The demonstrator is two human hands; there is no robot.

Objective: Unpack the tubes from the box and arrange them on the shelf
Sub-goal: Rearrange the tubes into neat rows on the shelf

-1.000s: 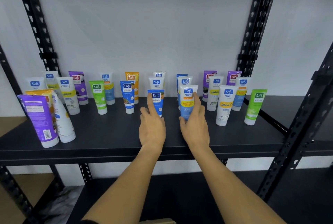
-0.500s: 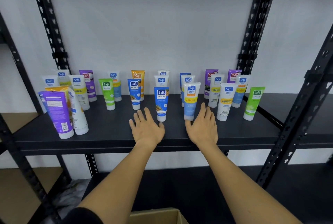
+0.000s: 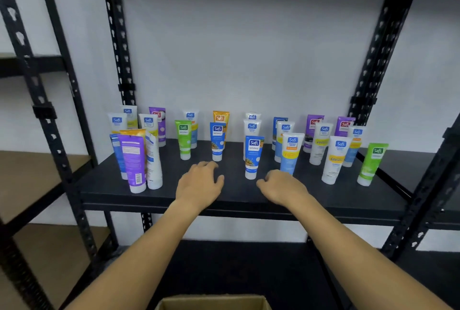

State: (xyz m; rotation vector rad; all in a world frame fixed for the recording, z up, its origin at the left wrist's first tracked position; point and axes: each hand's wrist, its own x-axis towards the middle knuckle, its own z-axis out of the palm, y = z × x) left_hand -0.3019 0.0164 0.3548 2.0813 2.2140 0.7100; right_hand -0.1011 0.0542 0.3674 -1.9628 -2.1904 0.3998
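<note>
Both hands pulled back, fingers now curled; tubes (image 3: pixel 253 156) upright.

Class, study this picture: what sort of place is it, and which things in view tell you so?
Probably a stockroom or shop storage area: a black slotted-post metal shelf, many upright branded plastic cosmetic tubes arranged in rows on it, and an open brown cardboard box below.

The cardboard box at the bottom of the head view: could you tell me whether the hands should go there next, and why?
Probably yes: both hands should drop back to the box for more tubes. The left hand and right hand hold nothing, hovering near the shelf's front edge, and the blue tube between them stands upright on its cap. The box's inside is out of view.
</note>
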